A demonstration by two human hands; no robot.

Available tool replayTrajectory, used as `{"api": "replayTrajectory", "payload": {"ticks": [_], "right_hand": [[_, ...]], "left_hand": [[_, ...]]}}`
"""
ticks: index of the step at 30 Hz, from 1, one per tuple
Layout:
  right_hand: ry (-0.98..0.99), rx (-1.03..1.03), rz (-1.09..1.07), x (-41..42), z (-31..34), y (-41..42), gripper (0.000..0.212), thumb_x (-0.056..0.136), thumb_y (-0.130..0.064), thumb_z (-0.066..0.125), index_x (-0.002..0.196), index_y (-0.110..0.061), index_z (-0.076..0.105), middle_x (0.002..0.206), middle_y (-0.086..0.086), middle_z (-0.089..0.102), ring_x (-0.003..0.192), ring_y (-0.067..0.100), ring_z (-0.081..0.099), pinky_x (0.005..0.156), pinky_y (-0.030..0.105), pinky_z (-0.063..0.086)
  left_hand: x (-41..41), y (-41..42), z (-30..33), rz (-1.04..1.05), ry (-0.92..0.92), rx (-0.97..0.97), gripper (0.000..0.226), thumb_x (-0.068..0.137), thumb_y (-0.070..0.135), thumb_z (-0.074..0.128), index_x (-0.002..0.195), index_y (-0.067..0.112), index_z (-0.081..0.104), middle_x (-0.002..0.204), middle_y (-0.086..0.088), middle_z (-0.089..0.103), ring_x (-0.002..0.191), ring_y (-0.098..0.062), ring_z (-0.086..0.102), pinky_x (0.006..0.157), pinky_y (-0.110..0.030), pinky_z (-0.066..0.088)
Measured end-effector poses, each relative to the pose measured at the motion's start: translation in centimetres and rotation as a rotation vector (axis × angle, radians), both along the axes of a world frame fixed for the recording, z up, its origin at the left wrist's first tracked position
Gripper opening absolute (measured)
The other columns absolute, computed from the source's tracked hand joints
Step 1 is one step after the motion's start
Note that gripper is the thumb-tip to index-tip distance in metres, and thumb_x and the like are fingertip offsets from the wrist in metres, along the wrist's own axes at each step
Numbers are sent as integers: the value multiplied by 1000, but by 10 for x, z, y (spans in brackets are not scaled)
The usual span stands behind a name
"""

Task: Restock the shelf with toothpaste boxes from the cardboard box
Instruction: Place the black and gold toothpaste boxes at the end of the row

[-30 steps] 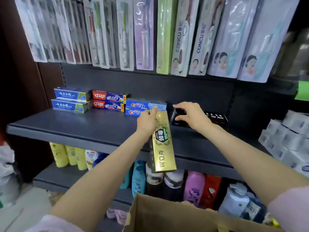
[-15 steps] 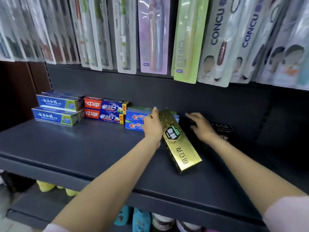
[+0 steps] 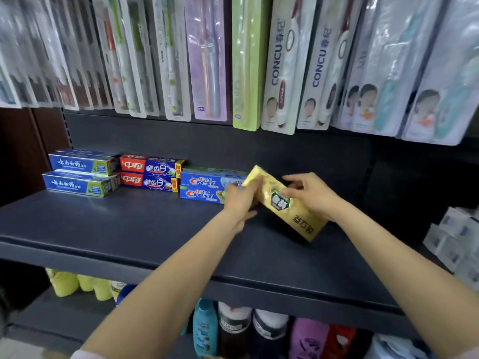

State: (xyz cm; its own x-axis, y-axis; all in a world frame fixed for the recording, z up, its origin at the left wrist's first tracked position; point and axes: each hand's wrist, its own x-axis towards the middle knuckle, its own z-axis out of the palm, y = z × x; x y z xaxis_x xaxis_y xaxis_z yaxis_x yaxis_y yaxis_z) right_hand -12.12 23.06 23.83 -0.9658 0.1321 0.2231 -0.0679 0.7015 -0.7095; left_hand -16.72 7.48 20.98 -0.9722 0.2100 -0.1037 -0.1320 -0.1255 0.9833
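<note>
I see the left hand (image 3: 239,196) gripping the gold box's (image 3: 285,203) far end; the right hand (image 3: 311,195) curls over its middle; box angled on the shelf (image 3: 129,229), beside the Crest boxes (image 3: 204,187).

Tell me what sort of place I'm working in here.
Most likely a shop's toiletries aisle. Packaged toothbrushes hang in a row above a dark shelf with stacked toothpaste boxes, and bottles fill the shelf below. Both the left hand and right hand are on a gold toothpaste box.
</note>
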Motion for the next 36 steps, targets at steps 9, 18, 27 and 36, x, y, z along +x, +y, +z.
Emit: {"api": "replayTrajectory", "payload": {"ticks": [9,18,27,36], "right_hand": [[248,60,-336,5,-6,9,112,73,-27,79,151,-24,-2,142,20,30,130,31,37,108,43,38],[108,744,-242,-2,-12,38,53,83,-33,66,132,-23,48,128,1,48,122,24,41,99,36,39],[-23,742,-313,-24,-51,38,54,90,-32,58,139,-24,38,138,1,40,130,25,36,101,39,38],[-22,716,-341,-15,-44,35,45,87,-19,60,130,-21,47,129,2,48,123,23,41,95,38,39]], "left_hand": [[7,2,15,-221,601,-556,40,95,19,54,134,10,51,110,-14,65,104,-26,60,80,-32,44],[-38,41,26,-369,1035,-1266,38,97,22,45,133,12,52,128,-17,49,125,-33,38,106,-42,33],[-53,53,2,-381,925,-1405,38,99,22,43,136,17,47,137,-14,47,126,-33,47,99,-38,40],[-53,23,-11,-214,1008,-1417,72,87,24,63,149,23,26,157,-5,21,147,-25,12,118,-35,13]]}}
